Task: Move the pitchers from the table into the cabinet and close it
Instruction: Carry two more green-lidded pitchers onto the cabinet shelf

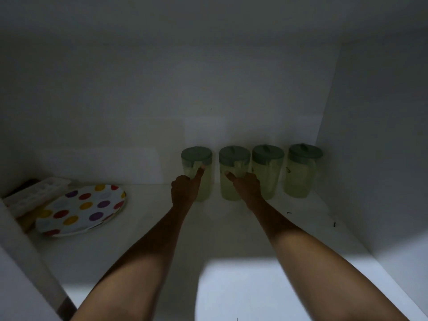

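Note:
Several clear pitchers with green lids and pale liquid stand in a row at the back of the white cabinet shelf (143,230). My left hand (185,189) is wrapped around the handle of the leftmost pitcher (196,156), thumb pointing up along it. My right hand (246,185) holds the handle of the second pitcher (234,156). Two more pitchers (268,154) (305,152) stand untouched further right, near the cabinet's right wall. All of them are upright, on the shelf and close together.
A polka-dot plate (81,209) lies at the left of the shelf, with a white ice tray (34,195) behind it. The cabinet's right wall (382,158) stands close to the last pitcher. A white frame edge (25,251) rises at the near left.

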